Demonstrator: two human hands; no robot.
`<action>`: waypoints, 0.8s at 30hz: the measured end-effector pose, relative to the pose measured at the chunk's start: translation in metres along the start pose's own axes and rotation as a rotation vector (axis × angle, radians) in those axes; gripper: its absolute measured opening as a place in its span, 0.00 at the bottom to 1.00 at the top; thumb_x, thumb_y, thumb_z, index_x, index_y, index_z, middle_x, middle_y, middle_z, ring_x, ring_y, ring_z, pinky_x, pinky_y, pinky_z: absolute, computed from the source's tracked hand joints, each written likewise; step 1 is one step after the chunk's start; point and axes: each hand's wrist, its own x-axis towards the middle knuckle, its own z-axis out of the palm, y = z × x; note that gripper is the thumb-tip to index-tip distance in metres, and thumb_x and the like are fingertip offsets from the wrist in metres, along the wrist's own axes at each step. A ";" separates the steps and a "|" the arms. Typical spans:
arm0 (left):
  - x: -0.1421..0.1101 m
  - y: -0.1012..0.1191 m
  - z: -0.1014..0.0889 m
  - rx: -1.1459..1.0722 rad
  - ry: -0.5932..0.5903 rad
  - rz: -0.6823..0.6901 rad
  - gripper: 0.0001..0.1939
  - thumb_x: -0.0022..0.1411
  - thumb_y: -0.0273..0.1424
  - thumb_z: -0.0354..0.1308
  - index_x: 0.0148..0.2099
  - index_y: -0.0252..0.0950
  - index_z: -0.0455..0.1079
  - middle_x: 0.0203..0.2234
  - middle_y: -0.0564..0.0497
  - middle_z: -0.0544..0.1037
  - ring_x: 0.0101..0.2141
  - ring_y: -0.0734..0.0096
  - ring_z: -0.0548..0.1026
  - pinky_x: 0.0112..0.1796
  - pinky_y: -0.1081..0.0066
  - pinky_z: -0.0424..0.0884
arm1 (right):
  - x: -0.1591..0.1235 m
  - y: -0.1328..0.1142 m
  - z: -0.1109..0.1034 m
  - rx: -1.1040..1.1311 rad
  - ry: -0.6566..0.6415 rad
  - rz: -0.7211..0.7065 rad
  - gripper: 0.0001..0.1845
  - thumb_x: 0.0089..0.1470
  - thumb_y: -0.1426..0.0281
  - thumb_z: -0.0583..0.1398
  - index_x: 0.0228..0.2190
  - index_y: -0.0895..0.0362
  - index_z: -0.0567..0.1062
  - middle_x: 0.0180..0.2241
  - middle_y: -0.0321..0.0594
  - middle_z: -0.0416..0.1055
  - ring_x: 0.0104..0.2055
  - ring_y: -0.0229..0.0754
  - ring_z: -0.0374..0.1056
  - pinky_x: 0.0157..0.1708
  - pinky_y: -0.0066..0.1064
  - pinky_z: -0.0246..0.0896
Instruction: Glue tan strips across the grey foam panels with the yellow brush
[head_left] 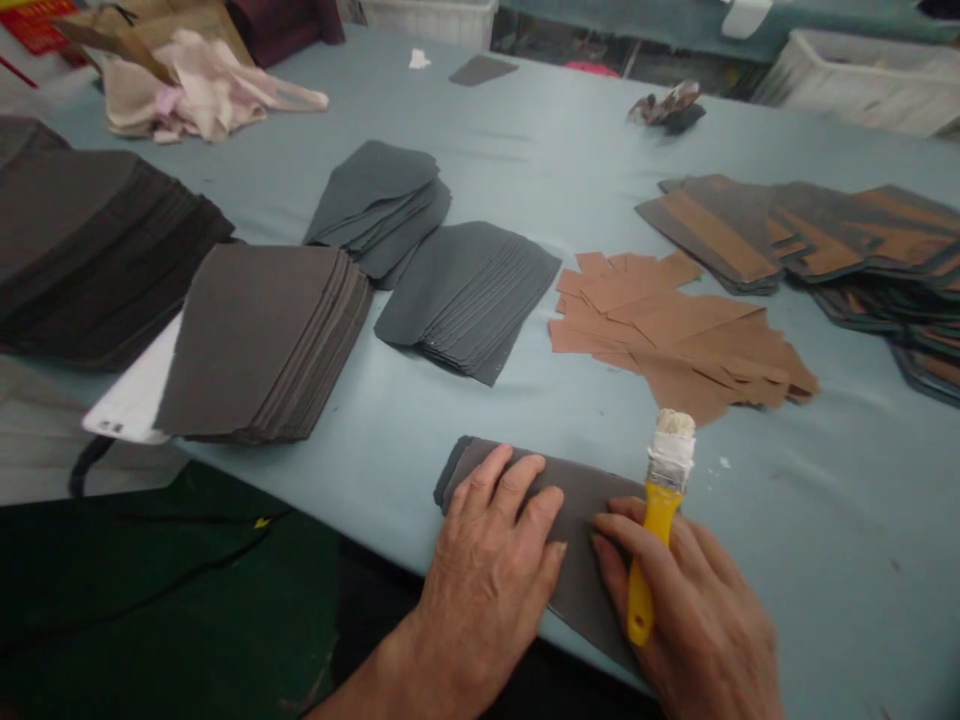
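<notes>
A dark grey cut piece (574,500) lies at the table's front edge, with a bluish layer showing under its left end. My left hand (491,560) rests on it, fingers spread and pressing its surface. On the right part of the piece, my right hand (694,610) has its fingertips against the material. A paintbrush (660,525) with a yellow handle is held in that hand, bristles pointing away from me and coated white. Just beyond the brush lies a loose pile of brown strips (675,325).
Fanned stacks of grey pieces (472,290) and brownish-grey pieces (247,335) stand to the left, with a larger dark stack (90,250) behind. Grey pieces with brown strips (810,230) are heaped at right. Pink cloth (202,90) and white bins (862,85) are at the back.
</notes>
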 end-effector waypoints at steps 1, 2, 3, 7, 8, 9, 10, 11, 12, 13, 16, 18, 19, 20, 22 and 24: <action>0.000 0.000 -0.001 -0.003 0.001 0.000 0.18 0.68 0.26 0.57 0.59 0.37 0.68 0.63 0.44 0.74 0.66 0.45 0.67 0.59 0.44 0.75 | 0.000 0.001 0.000 0.017 -0.001 -0.011 0.05 0.68 0.74 0.61 0.45 0.61 0.76 0.45 0.51 0.76 0.44 0.49 0.71 0.46 0.39 0.66; 0.001 0.000 -0.002 -0.003 0.002 0.003 0.18 0.69 0.26 0.57 0.59 0.37 0.68 0.63 0.44 0.74 0.65 0.45 0.68 0.59 0.44 0.75 | 0.001 0.002 -0.001 0.032 -0.004 -0.019 0.05 0.69 0.73 0.61 0.44 0.61 0.76 0.46 0.52 0.76 0.45 0.49 0.71 0.47 0.39 0.66; 0.001 0.000 -0.003 -0.003 0.001 0.008 0.18 0.69 0.26 0.57 0.59 0.37 0.68 0.63 0.44 0.74 0.65 0.45 0.68 0.58 0.44 0.75 | 0.001 0.002 -0.001 0.041 -0.010 -0.022 0.05 0.69 0.73 0.61 0.44 0.60 0.76 0.46 0.52 0.76 0.46 0.49 0.71 0.47 0.39 0.66; 0.001 -0.008 -0.010 0.002 0.009 0.040 0.15 0.71 0.25 0.55 0.58 0.37 0.69 0.61 0.43 0.76 0.64 0.48 0.70 0.57 0.47 0.77 | 0.002 0.004 0.000 0.043 -0.024 -0.012 0.06 0.70 0.69 0.60 0.44 0.59 0.76 0.46 0.52 0.77 0.46 0.50 0.71 0.47 0.40 0.65; 0.001 -0.011 -0.012 0.003 0.015 0.048 0.15 0.71 0.24 0.54 0.58 0.37 0.69 0.61 0.43 0.77 0.64 0.50 0.70 0.57 0.48 0.77 | 0.002 0.004 0.000 0.043 -0.024 -0.007 0.07 0.70 0.68 0.60 0.44 0.59 0.76 0.46 0.51 0.77 0.46 0.50 0.71 0.47 0.40 0.65; 0.001 -0.015 -0.015 0.006 0.022 0.053 0.15 0.71 0.23 0.54 0.57 0.36 0.69 0.60 0.43 0.77 0.64 0.51 0.71 0.57 0.50 0.77 | 0.002 0.004 0.001 0.047 -0.023 -0.001 0.07 0.70 0.68 0.60 0.44 0.59 0.76 0.46 0.51 0.78 0.46 0.50 0.71 0.47 0.40 0.65; 0.001 -0.019 -0.018 0.012 0.027 0.057 0.14 0.72 0.22 0.53 0.57 0.36 0.69 0.59 0.43 0.77 0.64 0.53 0.71 0.57 0.51 0.77 | 0.001 0.004 0.001 0.052 -0.022 0.006 0.07 0.70 0.67 0.60 0.44 0.59 0.76 0.46 0.51 0.78 0.46 0.50 0.72 0.47 0.40 0.65; 0.000 -0.024 -0.020 0.021 0.032 0.056 0.14 0.72 0.22 0.53 0.57 0.36 0.70 0.59 0.43 0.78 0.63 0.54 0.72 0.58 0.53 0.77 | 0.001 0.004 0.001 0.055 -0.022 0.011 0.08 0.70 0.67 0.60 0.44 0.58 0.76 0.45 0.51 0.78 0.46 0.50 0.72 0.47 0.39 0.65; 0.000 -0.028 -0.023 0.030 0.036 0.054 0.14 0.73 0.22 0.52 0.57 0.36 0.70 0.58 0.43 0.78 0.63 0.56 0.72 0.59 0.54 0.76 | 0.001 0.004 0.001 0.055 -0.020 0.015 0.08 0.70 0.66 0.61 0.44 0.58 0.76 0.45 0.51 0.78 0.45 0.50 0.72 0.47 0.39 0.65; 0.000 -0.032 -0.026 0.040 0.036 0.051 0.14 0.73 0.22 0.52 0.57 0.37 0.70 0.58 0.43 0.78 0.63 0.57 0.72 0.59 0.55 0.75 | 0.001 0.004 0.001 0.052 -0.019 0.016 0.09 0.70 0.65 0.61 0.44 0.58 0.76 0.45 0.51 0.78 0.45 0.50 0.72 0.46 0.39 0.65; -0.001 -0.041 -0.031 0.070 0.040 0.047 0.13 0.74 0.23 0.53 0.56 0.37 0.71 0.57 0.44 0.79 0.62 0.59 0.72 0.60 0.56 0.73 | 0.000 0.004 0.001 0.039 -0.011 0.028 0.09 0.69 0.65 0.62 0.44 0.58 0.76 0.45 0.50 0.79 0.44 0.50 0.72 0.45 0.40 0.65; -0.002 -0.044 -0.033 0.089 0.053 0.042 0.12 0.74 0.24 0.53 0.56 0.38 0.71 0.57 0.45 0.79 0.63 0.57 0.71 0.61 0.54 0.71 | 0.000 0.003 0.001 0.044 -0.019 0.049 0.08 0.68 0.66 0.63 0.44 0.57 0.76 0.45 0.49 0.79 0.43 0.50 0.72 0.46 0.40 0.65; -0.003 -0.046 -0.033 0.096 0.058 0.041 0.12 0.75 0.24 0.54 0.57 0.38 0.72 0.57 0.45 0.79 0.63 0.57 0.71 0.61 0.53 0.70 | 0.000 0.003 0.000 0.049 -0.024 0.059 0.08 0.68 0.66 0.63 0.45 0.57 0.75 0.45 0.48 0.79 0.43 0.49 0.72 0.46 0.39 0.65; -0.003 -0.047 -0.034 0.101 0.063 0.042 0.12 0.75 0.25 0.54 0.57 0.39 0.72 0.57 0.46 0.79 0.62 0.56 0.71 0.60 0.53 0.70 | -0.001 0.003 0.000 0.053 -0.029 0.071 0.08 0.68 0.66 0.63 0.45 0.56 0.75 0.45 0.47 0.79 0.43 0.49 0.72 0.46 0.39 0.65; -0.004 -0.049 -0.035 0.114 0.060 0.040 0.13 0.75 0.25 0.54 0.57 0.39 0.72 0.57 0.46 0.79 0.61 0.55 0.71 0.59 0.52 0.69 | -0.001 0.002 0.000 0.057 -0.039 0.089 0.08 0.69 0.64 0.62 0.45 0.55 0.75 0.45 0.47 0.79 0.44 0.49 0.72 0.46 0.39 0.64; -0.004 -0.051 -0.036 0.125 0.056 0.049 0.13 0.75 0.25 0.55 0.57 0.39 0.72 0.57 0.47 0.79 0.61 0.55 0.71 0.58 0.52 0.68 | -0.001 0.002 0.001 0.056 -0.042 0.102 0.08 0.70 0.64 0.61 0.45 0.55 0.75 0.45 0.47 0.79 0.44 0.49 0.71 0.45 0.38 0.64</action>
